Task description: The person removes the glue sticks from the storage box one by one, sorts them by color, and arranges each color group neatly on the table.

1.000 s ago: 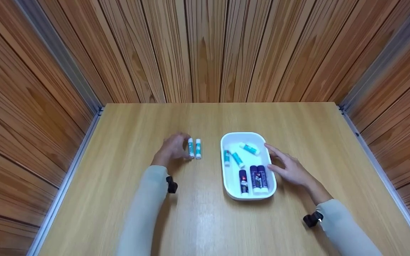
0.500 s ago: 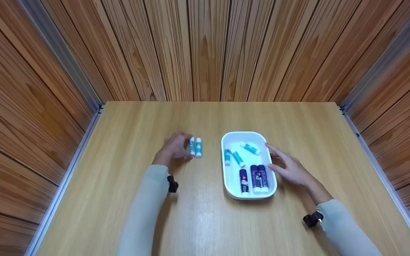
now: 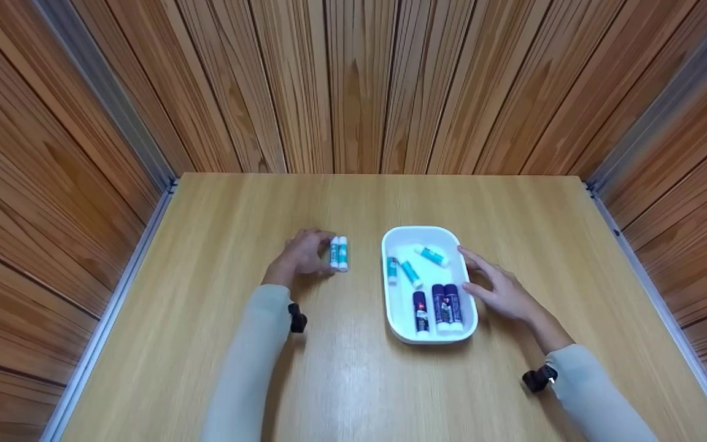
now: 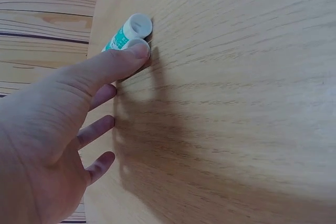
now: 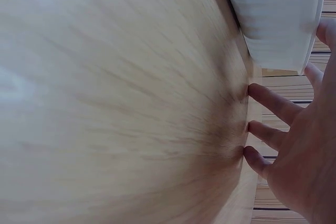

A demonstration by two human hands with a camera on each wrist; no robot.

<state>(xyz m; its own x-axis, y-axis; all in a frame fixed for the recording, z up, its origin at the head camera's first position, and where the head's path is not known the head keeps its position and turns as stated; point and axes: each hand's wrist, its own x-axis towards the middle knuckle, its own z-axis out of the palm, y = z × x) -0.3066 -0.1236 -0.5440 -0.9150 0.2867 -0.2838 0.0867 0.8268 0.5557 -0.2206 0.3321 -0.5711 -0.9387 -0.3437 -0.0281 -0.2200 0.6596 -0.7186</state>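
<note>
- L hand (image 3: 300, 252), just L of ctr in the head view, is pinching the held teal stick (image 3: 334, 252) by its two ends, thumb at the lower end; L wrist view is showing the thumb tip on that end, w/ the other visible fingers spreading apart below it, gripping nothing.
- Held teal stick is lying on the table (image 3: 255, 209), approx parallel to the 2nd teal stick (image 3: 343, 253) on its R; the two are looking like they're touching.
- R hand (image 3: 504, 294), R of ctr, is resting thumb + index on the R rim of the tray (image 3: 405, 239); fingers are spreading apart, not clamping anything.
- Tray is holding 6 sticks: top teal stick (image 3: 432, 256), L teal stick (image 3: 392, 271) and mid teal stick (image 3: 411, 274) are lying at odd angles in the upper half; L purple stick (image 3: 420, 313), mid purple stick (image 3: 439, 307) and R purple stick (image 3: 453, 307) are lining up along the bottom, R two touching.
- Done, imo: the table pair is sitting side by side, so that lining-up is looking abt finished.
- Left, imo: L hand isn't letting go yet; tray's 3 teals are lying loose, unaligned. Whether sticks are going into the tray or coming out, can't tell.
</note>
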